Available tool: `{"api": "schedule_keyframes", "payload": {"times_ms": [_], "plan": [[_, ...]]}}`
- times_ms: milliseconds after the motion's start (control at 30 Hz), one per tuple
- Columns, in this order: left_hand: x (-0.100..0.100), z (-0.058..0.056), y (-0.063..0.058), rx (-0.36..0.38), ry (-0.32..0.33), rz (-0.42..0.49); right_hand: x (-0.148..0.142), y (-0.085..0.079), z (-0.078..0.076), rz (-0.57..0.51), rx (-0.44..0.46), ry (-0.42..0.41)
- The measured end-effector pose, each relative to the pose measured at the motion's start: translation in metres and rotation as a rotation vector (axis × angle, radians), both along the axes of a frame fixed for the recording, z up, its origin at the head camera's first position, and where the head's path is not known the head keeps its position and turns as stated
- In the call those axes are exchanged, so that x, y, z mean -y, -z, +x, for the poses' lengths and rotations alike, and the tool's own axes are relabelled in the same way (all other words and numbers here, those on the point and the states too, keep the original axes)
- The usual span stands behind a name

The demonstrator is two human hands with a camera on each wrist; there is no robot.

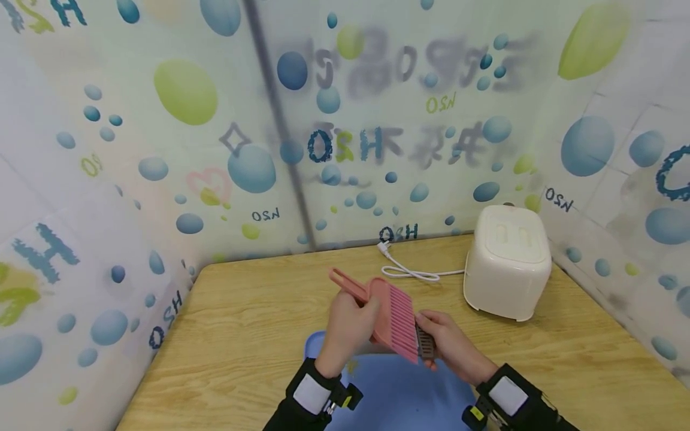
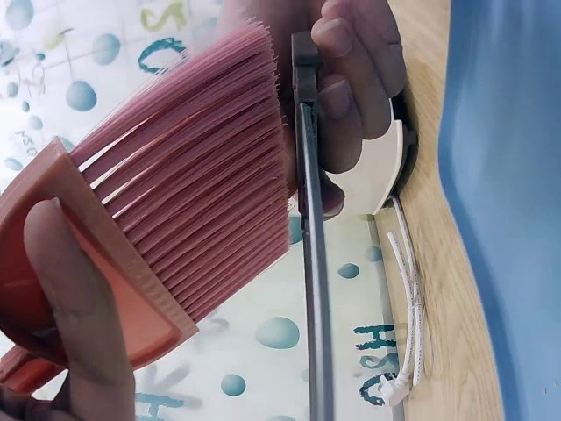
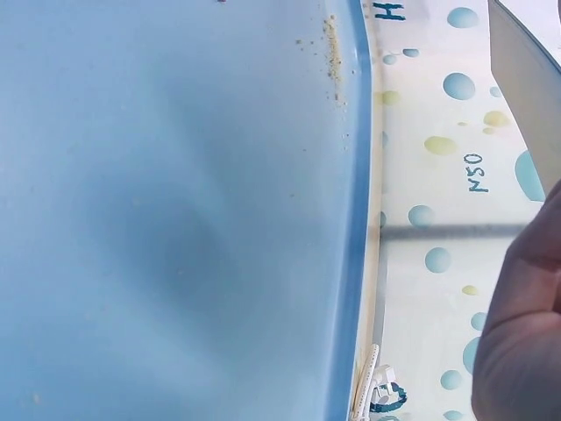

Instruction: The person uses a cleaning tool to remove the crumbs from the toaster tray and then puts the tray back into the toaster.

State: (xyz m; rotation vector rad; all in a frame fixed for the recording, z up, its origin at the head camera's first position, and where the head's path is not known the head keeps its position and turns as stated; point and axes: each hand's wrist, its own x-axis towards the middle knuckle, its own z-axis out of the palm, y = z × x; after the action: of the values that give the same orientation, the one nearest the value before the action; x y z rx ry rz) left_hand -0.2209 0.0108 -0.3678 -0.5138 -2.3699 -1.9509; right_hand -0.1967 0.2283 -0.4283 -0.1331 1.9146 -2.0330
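Head view: the left hand (image 1: 347,326) grips a pink brush (image 1: 384,308), bristles at the thin plate (image 2: 316,307) the right hand (image 1: 455,346) pinches above a blue tray (image 1: 404,392) holding crumbs (image 3: 333,53); brushing seems the step in hand, the next stroke likely calling for a steady plate.

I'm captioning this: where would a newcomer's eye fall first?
Probably on the pink brush in the left hand, bristles by the flat piece in the right hand, near the blue tray. Next, the cream appliance, back right on the table, before a spotted backdrop.
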Motion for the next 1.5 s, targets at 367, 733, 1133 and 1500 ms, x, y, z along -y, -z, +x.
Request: {"api": "schedule_keyframes", "payload": {"times_ms": [367, 733, 1133, 1500], "plan": [[-0.0022, 0.0025, 0.0013, 0.006, -0.019, -0.017, 0.0007, -0.0007, 0.0004, -0.007, -0.007, 0.012], [-0.001, 0.0019, 0.0046, -0.002, -0.028, -0.044, -0.0024, 0.0004, 0.0016, 0.013, 0.004, 0.021], [0.0004, 0.0024, 0.0066, 0.007, -0.019, -0.052, -0.0048, 0.0036, 0.0016, 0.003, 0.009, 0.011], [0.0066, 0.0009, 0.0079, 0.024, -0.017, -0.053, -0.0084, 0.002, 0.0029, 0.0, 0.011, 0.029]]}}
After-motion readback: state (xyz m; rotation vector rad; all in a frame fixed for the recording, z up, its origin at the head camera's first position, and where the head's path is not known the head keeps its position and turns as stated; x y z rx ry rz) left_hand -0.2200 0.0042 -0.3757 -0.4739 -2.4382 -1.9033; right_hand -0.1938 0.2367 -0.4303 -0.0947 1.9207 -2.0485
